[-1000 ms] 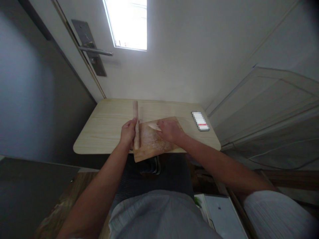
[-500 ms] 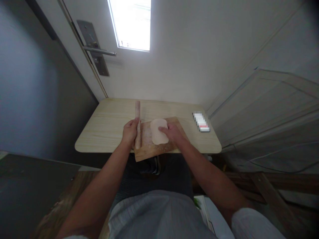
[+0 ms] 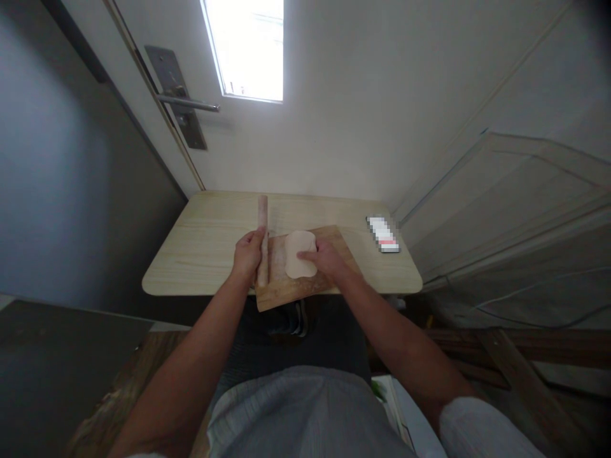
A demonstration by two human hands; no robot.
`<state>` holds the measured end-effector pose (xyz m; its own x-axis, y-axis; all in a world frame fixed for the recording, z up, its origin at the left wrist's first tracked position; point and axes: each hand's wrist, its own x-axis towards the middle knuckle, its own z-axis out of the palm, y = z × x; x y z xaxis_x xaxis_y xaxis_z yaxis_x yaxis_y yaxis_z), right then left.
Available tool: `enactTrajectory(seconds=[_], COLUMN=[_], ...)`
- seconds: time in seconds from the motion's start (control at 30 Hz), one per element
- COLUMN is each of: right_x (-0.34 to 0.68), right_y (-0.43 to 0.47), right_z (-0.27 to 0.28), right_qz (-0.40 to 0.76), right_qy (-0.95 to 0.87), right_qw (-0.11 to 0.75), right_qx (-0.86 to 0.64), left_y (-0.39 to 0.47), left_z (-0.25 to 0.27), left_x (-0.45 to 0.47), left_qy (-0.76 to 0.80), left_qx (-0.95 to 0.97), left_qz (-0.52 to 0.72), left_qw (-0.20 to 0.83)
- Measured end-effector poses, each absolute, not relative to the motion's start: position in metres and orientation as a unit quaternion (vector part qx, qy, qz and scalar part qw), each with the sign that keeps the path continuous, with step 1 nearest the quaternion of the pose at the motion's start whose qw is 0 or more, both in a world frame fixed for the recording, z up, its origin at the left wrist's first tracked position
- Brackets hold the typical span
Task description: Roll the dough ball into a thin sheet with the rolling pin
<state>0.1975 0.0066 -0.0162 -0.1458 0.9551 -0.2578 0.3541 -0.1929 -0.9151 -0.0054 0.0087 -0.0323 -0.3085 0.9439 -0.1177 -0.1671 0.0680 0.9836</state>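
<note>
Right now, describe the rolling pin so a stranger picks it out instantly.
Start at the pale wooden table, then find the floury cutting board overhanging its near edge. At the board's left side, the left hand grips the rolling pin, extending past the far edge. It's the long, narrow cylinder; the dough beside it is a flat, pale sheet.

White door [image 3: 344,121] with bright window [image 3: 248,51] and lever handle [image 3: 191,102] behind pale wood table [image 3: 191,248], grey panel [image 3: 62,178] left of table, dim wall [image 3: 529,197] right.
</note>
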Motion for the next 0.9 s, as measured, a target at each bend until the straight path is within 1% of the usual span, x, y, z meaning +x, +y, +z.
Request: enactTrajectory(seconds=[0.13, 0.27, 0.43, 0.6, 0.8, 0.9], right_x=[0.193, 0.198, 0.199, 0.19, 0.203, 0.213], right_y=[0.006, 0.013, 0.011, -0.002, -0.002, 0.0], right_z=[-0.01, -0.006, -0.006, -0.009, -0.013, -0.012], right_qz=[0.488, 0.465, 0.527, 0.582, 0.555, 0.54], right_qy=[-0.585, -0.582, -0.537, -0.485, -0.48, -0.497], right_qw=[0.288, 0.299, 0.309, 0.289, 0.276, 0.268], right_qx=[-0.58, -0.596, -0.582, -0.586, -0.62, -0.624], left_y=[0.008, 0.011, 0.017, 0.02, 0.018, 0.018], left_z=[-0.025, -0.019, -0.012, 0.001, 0.002, 0.002], left_x=[-0.002, -0.001, 0.001, 0.003, 0.005, 0.007], left_qy=[0.546, 0.55, 0.546, 0.54, 0.572, 0.566], left_qx=[0.35, 0.372, 0.413, 0.437, 0.51, 0.53], left_qz=[0.585, 0.58, 0.569, 0.563, 0.514, 0.498], left_qw=[0.486, 0.472, 0.456, 0.448, 0.385, 0.388])
